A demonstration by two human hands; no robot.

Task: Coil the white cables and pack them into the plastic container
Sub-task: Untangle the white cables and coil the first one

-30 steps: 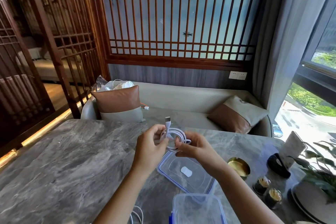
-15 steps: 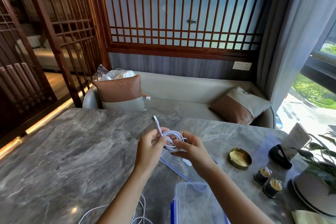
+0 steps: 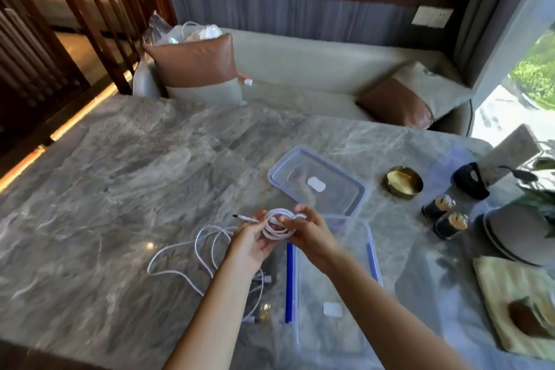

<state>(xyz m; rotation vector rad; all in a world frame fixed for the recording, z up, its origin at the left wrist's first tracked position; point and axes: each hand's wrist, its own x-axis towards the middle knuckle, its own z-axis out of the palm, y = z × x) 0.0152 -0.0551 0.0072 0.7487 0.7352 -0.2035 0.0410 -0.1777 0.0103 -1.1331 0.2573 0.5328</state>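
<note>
Both hands hold a coiled white cable (image 3: 277,227) just above the table, at the near left corner of the clear plastic container (image 3: 371,255). My left hand (image 3: 250,242) grips the coil from the left, and the cable's plug end sticks out past its fingers. My right hand (image 3: 310,233) pinches the coil from the right. A second white cable (image 3: 192,252) lies loose on the marble table (image 3: 120,189), left of the container and partly under my left forearm. The container's lid (image 3: 315,180) lies flat behind the hands.
To the right stand a brass dish (image 3: 404,182), two small dark jars (image 3: 444,215), a black holder (image 3: 470,180), a potted plant on a plate (image 3: 516,228) and a yellow cloth (image 3: 516,303). A sofa with cushions (image 3: 195,66) runs behind the table.
The view has tilted down toward the table. The hands and the coil have come lower and nearer, over the container's corner. The plug end now points left instead of up.
</note>
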